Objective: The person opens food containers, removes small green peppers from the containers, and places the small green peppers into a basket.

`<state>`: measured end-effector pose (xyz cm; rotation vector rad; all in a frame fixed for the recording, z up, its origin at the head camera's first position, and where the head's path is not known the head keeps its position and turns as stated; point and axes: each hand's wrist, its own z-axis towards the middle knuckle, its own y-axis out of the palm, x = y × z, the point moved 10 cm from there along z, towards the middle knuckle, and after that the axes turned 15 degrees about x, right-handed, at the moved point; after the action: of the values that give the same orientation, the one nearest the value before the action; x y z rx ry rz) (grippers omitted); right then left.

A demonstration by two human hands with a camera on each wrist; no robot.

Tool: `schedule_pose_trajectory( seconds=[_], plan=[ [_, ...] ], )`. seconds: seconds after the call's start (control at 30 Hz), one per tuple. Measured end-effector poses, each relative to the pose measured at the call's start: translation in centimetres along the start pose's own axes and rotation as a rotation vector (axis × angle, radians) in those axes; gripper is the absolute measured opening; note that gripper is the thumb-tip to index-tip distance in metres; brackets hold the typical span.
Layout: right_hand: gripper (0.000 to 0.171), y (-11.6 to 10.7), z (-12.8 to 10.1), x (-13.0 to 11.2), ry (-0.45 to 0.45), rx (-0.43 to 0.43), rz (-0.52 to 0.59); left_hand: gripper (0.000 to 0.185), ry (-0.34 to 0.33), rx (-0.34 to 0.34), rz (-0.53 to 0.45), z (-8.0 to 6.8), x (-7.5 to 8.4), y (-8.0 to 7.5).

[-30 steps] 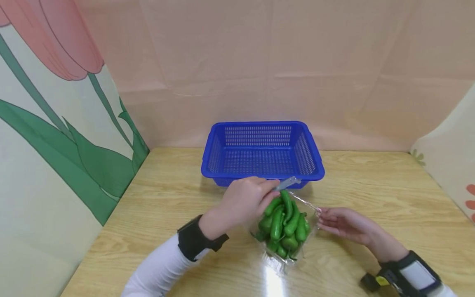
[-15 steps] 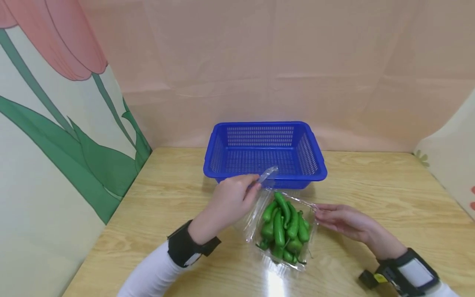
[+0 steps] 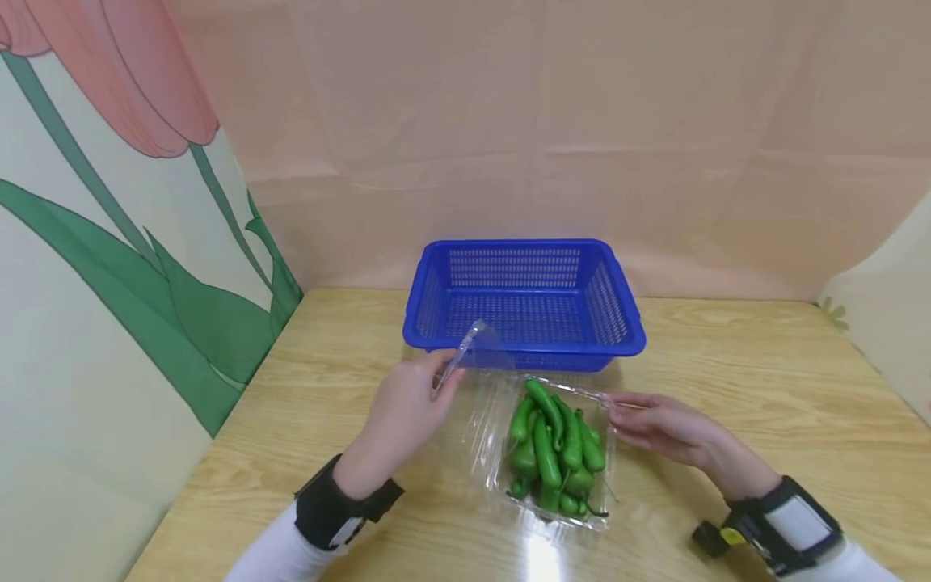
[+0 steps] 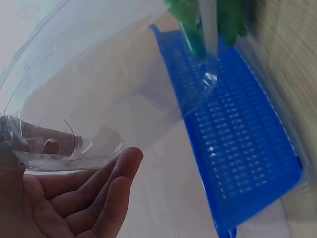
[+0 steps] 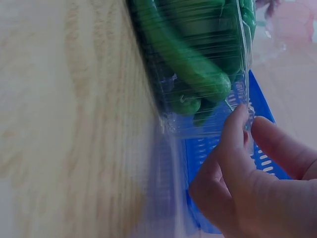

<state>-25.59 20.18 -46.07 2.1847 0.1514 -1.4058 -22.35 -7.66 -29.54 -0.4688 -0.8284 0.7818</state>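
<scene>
Pinching raised clear lid (image 3: 489,416): your left hand (image 3: 407,404), fingers half-curled | rim of clear box (image 3: 595,524) pinched: your right hand (image 3: 665,428), thumb near fingertips | box, holding green peppers (image 3: 545,453): on table (image 3: 727,347), before blue basket (image 3: 524,349)

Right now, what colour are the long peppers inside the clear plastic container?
Green long peppers, best seen in the head view.

Blue slotted basket (image 3: 524,310), wood-grain tabletop (image 3: 756,364), creased pinkish backdrop (image 3: 538,121), tulip-printed panel (image 3: 131,234)

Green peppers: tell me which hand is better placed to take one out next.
Probably the right hand: it is at the container, close beside the peppers, while the left hand holds the clear lid aside.
</scene>
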Motion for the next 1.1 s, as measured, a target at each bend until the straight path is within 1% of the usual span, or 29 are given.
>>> schedule_pose_trajectory(
  seconds=[0.13,0.23,0.33,0.47,0.6,0.7,0.83,0.9,0.97,1.1],
  plan=[
    [0.034,0.3,0.3,-0.2,0.032,0.010,0.004,0.028,-0.100,-0.025,0.033,-0.7,-1.8,-0.3],
    [0.032,0.4,0.6,-0.4,0.044,0.028,0.006,0.027,-0.169,-0.028,0.057,-1.2,-3.3,-0.7],
    [0.031,0.6,0.9,-0.5,0.047,0.040,0.001,0.022,-0.217,-0.023,0.074,-1.7,-4.6,-0.9],
    [0.032,0.6,1.4,-0.6,0.047,0.038,-0.006,0.016,-0.241,-0.029,0.100,-2.3,-5.9,-1.0],
    [0.034,0.4,2.0,-0.6,0.053,0.047,0.000,0.013,-0.235,-0.046,0.128,-2.7,-6.7,-0.7],
    [0.033,0.2,2.4,-0.6,0.058,0.061,0.014,0.011,-0.250,-0.092,0.158,-2.9,-7.6,-0.3],
    [0.032,0.0,2.9,-0.8,0.056,0.067,0.024,0.012,-0.293,-0.191,0.184,-3.4,-8.8,0.6],
    [0.030,0.0,3.0,-0.8,0.055,0.070,0.021,0.013,-0.309,-0.229,0.190,-3.6,-9.3,1.0],
    [0.029,-0.2,3.2,-0.9,0.053,0.080,0.023,0.014,-0.317,-0.248,0.192,-3.7,-9.7,1.4],
    [0.028,-0.5,3.4,-1.1,0.053,0.103,0.043,0.016,-0.313,-0.259,0.208,-3.6,-10.4,2.2]
  ],
)
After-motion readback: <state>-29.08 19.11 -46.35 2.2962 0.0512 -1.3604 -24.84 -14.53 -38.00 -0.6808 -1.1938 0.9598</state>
